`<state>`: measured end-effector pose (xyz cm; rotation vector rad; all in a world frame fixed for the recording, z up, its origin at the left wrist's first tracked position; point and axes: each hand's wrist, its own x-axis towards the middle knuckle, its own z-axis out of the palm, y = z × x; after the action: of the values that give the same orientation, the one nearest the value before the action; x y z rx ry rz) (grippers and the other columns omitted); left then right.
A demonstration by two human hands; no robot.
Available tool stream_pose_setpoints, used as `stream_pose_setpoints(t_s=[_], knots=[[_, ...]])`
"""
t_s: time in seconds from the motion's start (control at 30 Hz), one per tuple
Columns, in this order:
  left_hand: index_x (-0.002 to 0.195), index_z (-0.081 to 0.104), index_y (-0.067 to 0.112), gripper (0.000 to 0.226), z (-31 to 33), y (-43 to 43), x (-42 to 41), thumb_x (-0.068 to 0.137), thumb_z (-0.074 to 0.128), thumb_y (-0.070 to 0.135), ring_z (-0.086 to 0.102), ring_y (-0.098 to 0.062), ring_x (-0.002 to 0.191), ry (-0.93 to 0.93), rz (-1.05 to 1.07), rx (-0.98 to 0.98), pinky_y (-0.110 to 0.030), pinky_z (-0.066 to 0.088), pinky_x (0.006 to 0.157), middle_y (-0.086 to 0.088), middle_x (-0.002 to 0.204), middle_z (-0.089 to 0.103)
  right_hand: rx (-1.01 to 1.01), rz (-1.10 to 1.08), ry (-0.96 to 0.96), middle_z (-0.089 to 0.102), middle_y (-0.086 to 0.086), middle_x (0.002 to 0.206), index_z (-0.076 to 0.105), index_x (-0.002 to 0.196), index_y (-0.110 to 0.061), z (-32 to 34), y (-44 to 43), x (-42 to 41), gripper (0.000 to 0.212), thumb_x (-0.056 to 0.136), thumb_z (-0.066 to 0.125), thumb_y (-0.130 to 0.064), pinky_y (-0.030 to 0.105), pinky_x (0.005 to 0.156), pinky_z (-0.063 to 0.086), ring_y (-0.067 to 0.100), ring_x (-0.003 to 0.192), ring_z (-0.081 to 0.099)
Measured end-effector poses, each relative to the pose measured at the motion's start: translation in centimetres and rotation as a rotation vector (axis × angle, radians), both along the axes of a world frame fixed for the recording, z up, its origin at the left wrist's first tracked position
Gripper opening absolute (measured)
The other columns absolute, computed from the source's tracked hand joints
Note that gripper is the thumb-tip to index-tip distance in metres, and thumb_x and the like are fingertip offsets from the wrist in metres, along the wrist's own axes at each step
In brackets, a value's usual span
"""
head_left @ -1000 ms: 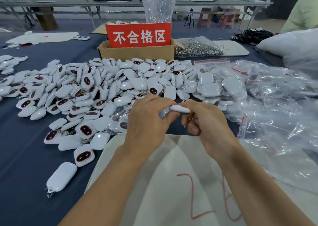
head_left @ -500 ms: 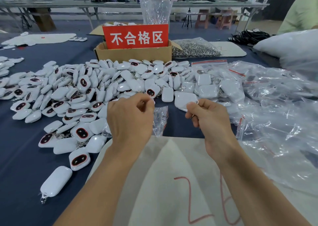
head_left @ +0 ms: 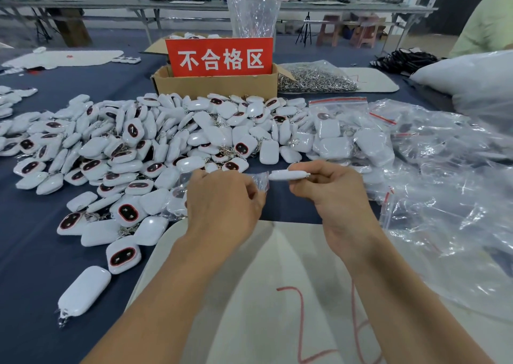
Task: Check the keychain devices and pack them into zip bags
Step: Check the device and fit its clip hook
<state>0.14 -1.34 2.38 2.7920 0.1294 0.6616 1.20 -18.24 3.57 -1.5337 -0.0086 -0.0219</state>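
Observation:
My right hand (head_left: 330,194) pinches a white keychain device (head_left: 288,174), held edge-on and level at the centre of the view. My left hand (head_left: 224,200) grips a small clear zip bag (head_left: 261,182) whose mouth lies right at the device's left end. A large heap of white keychain devices (head_left: 166,139), some showing dark red-rimmed faces, covers the blue table (head_left: 36,266) behind and left of my hands. Bagged devices (head_left: 341,139) lie to the right of the heap.
A cardboard box (head_left: 216,84) with a red sign stands behind the heap, beside a bag of metal key rings (head_left: 316,77). Loose clear zip bags (head_left: 455,186) pile up on the right. A white sheet (head_left: 249,294) marked in red lies under my forearms.
My hands, apart half a second ago, have come together. The device now lies flat and edge-on at the bag's mouth, and my left hand has lifted the bag towards it.

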Motion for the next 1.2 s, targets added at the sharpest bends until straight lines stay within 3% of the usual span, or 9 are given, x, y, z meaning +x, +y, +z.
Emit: stream_pose_setpoints(t_s=[0.23, 0.33, 0.43, 0.57, 0.63, 0.77, 0.9, 1.0, 1.2], knots=[[0.061, 0.067, 0.023, 0.029, 0.2, -0.3, -0.4, 0.088, 0.07, 0.033, 0.04, -0.005, 0.054, -0.12, 0.003, -0.138, -0.032, 0.027, 0.076, 0.008, 0.06, 0.061, -0.06, -0.039, -0.001, 0.078, 0.007, 0.083, 0.083, 0.082, -0.031, -0.1, 0.1, 0.0, 0.038, 0.079, 0.073, 0.006, 0.026, 0.078, 0.049, 0.008, 0.075, 0.065], [0.059, 0.065, 0.023, 0.027, 0.5, -0.6, -0.8, 0.085, 0.075, 0.022, 0.026, 0.006, 0.055, -0.251, -0.005, -0.219, -0.03, 0.029, 0.071, 0.009, 0.058, 0.058, -0.245, -0.123, -0.081, 0.077, -0.007, 0.072, 0.08, 0.083, -0.034, -0.5, 0.7, 0.1, 0.033, 0.077, 0.073, -0.003, 0.019, 0.068, 0.048, 0.005, 0.067, 0.067], [0.063, 0.059, 0.024, 0.026, 0.3, -0.6, -0.5, 0.088, 0.067, 0.02, 0.033, -0.007, 0.054, -0.298, -0.098, -0.257, -0.03, 0.024, 0.072, 0.012, 0.062, 0.052, -0.438, -0.136, -0.229, 0.07, -0.018, 0.063, 0.074, 0.072, -0.043, -0.8, 1.9, 0.0, 0.035, 0.079, 0.074, -0.009, 0.019, 0.064, 0.049, 0.004, 0.062, 0.066], [0.074, 0.063, 0.023, 0.017, 0.6, -0.8, -0.7, 0.091, 0.064, 0.019, 0.045, -0.009, 0.068, -0.355, -0.318, -0.31, -0.03, 0.037, 0.073, 0.014, 0.071, 0.055, -0.596, 0.001, -0.315, 0.061, -0.021, 0.057, 0.066, 0.067, -0.043, -1.2, 3.5, -0.5, 0.024, 0.079, 0.066, -0.023, 0.016, 0.054, 0.038, 0.004, 0.059, 0.054], [0.076, 0.067, 0.025, 0.019, 0.9, -0.3, -0.7, 0.094, 0.061, 0.023, 0.057, -0.01, 0.073, -0.373, -0.349, -0.459, -0.033, 0.047, 0.074, 0.012, 0.074, 0.064, -0.681, 0.057, -0.256, 0.059, -0.02, 0.056, 0.062, 0.064, -0.044, -1.6, 3.6, -0.3, 0.024, 0.078, 0.062, -0.025, 0.024, 0.051, 0.036, 0.007, 0.055, 0.048], [0.08, 0.079, 0.034, 0.027, 2.3, 3.3, 0.1, 0.094, 0.056, 0.029, 0.05, -0.001, 0.056, -0.508, 0.023, -0.981, -0.028, 0.046, 0.057, 0.02, 0.069, 0.064, -0.793, 0.062, -0.098, 0.06, -0.014, 0.055, 0.068, 0.069, -0.039, -2.0, 2.9, 0.3, 0.019, 0.084, 0.066, -0.028, 0.03, 0.053, 0.037, 0.013, 0.056, 0.047], [0.067, 0.078, 0.039, 0.031, 3.1, 7.0, 0.4, 0.083, 0.055, 0.025, 0.047, -0.003, 0.05, -0.548, 0.372, -1.208, -0.024, 0.038, 0.057, 0.017, 0.057, 0.058, -0.928, -0.028, -0.059, 0.064, -0.005, 0.06, 0.07, 0.071, -0.034, -1.9, 2.6, 0.6, 0.022, 0.089, 0.061, -0.041, 0.033, 0.06, 0.043, 0.023, 0.073, 0.059], [0.071, 0.077, 0.038, 0.028, 2.7, 7.8, 0.7, 0.081, 0.058, 0.021, 0.049, 0.0, 0.046, -0.411, 0.407, -1.158, -0.024, 0.039, 0.056, 0.023, 0.056, 0.062, -1.015, -0.078, -0.044, 0.064, -0.001, 0.067, 0.06, 0.064, -0.021, -2.0, 2.7, 0.7, 0.038, 0.094, 0.058, -0.044, 0.035, 0.064, 0.044, 0.031, 0.077, 0.06], [0.07, 0.076, 0.041, 0.032, 1.3, 7.6, 1.0, 0.081, 0.07, 0.012, 0.064, 0.005, 0.054, 0.078, 0.05, -0.565, -0.022, 0.05, 0.057, 0.028, 0.065, 0.069, -1.07, -0.077, -0.055, 0.064, -0.002, 0.072, 0.059, 0.064, -0.028, -1.8, 2.6, 0.5, 0.03, 0.089, 0.062, -0.044, 0.035, 0.063, 0.042, 0.028, 0.077, 0.058]])
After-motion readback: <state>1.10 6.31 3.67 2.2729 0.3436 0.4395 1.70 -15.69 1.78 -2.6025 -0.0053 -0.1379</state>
